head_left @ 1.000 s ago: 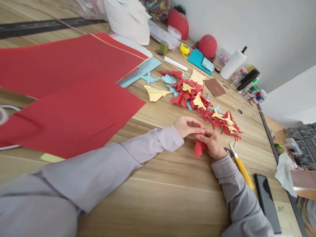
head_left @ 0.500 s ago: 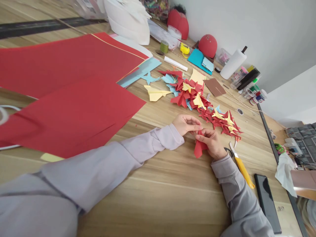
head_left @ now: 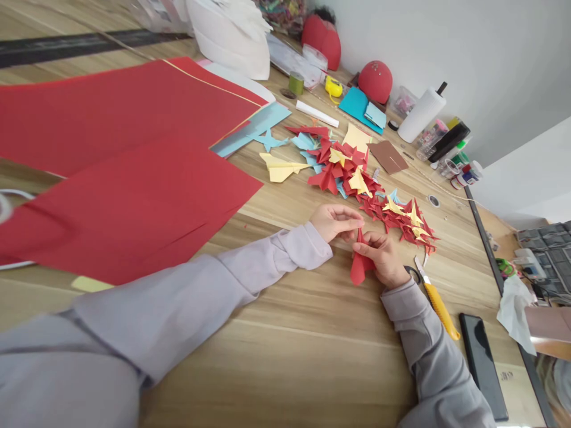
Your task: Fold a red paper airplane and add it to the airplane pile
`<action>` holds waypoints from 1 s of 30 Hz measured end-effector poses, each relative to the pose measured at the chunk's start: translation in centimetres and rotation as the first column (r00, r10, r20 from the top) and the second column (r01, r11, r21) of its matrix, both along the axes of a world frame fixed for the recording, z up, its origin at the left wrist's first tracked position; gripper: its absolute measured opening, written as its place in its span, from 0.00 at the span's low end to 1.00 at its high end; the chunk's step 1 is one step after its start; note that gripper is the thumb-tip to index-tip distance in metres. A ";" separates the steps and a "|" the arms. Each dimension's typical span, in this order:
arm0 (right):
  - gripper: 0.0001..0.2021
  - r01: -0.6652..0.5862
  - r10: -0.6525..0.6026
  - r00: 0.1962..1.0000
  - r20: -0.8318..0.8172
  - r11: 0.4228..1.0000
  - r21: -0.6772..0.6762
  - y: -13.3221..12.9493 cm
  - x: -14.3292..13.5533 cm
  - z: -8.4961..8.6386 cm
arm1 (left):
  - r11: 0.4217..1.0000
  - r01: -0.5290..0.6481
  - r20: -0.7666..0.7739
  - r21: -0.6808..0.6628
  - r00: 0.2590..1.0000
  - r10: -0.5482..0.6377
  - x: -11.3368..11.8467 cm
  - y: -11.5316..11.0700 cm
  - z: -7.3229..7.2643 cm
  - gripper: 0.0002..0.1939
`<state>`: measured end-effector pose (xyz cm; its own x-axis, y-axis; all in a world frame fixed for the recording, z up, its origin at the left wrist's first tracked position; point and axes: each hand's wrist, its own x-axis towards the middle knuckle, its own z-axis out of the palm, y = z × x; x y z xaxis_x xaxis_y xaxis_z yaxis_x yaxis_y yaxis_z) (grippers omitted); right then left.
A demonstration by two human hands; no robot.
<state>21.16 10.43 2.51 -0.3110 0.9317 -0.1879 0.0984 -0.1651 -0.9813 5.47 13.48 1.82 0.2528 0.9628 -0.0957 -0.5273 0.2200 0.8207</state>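
A small folded piece of red paper [head_left: 359, 268] is held between my two hands above the wooden table. My left hand [head_left: 338, 222] pinches its narrow upper tip between thumb and fingers. My right hand [head_left: 380, 257] grips its middle, with the thumb across the front and the other fingers partly hidden behind. The wider lower end hangs free below my right thumb. Just beyond my hands lies a heap of folded red paper pieces [head_left: 348, 169], with yellow and blue ones mixed in. A yellow paper plane [head_left: 282, 168] rests at the heap's left side.
Large red sheets [head_left: 134, 208] cover the left of the table. By my right wrist lie a yellow-handled utility knife [head_left: 439, 306] and black-handled scissors, partly hidden. A black phone [head_left: 483, 362] is further right. Bottles and jars [head_left: 466, 176] stand along the wall.
My left hand has shifted slightly up at the paper's tip, and a bit more of the narrow red point shows between my hands. My right hand has stayed almost still.
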 end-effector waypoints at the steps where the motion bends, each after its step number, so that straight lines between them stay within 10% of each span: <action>1: 0.14 -0.002 0.002 1.000 0.006 1.000 0.002 0.0 0.0 0.0 | 1.000 -0.005 0.003 -0.005 1.000 0.005 0.0 0.1 -0.1 0.15; 30: 0.15 -0.001 -0.003 0.999 0.040 0.996 0.089 -0.1 -0.4 0.4 | 0.992 0.115 -0.141 0.053 0.984 -0.107 -0.1 -0.5 0.2 0.10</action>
<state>20.73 10.30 2.90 -0.3039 0.9455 -0.1169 0.1375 -0.0779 -0.9874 5.35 12.94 2.04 0.3470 0.9345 -0.0797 -0.3832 0.2188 0.8974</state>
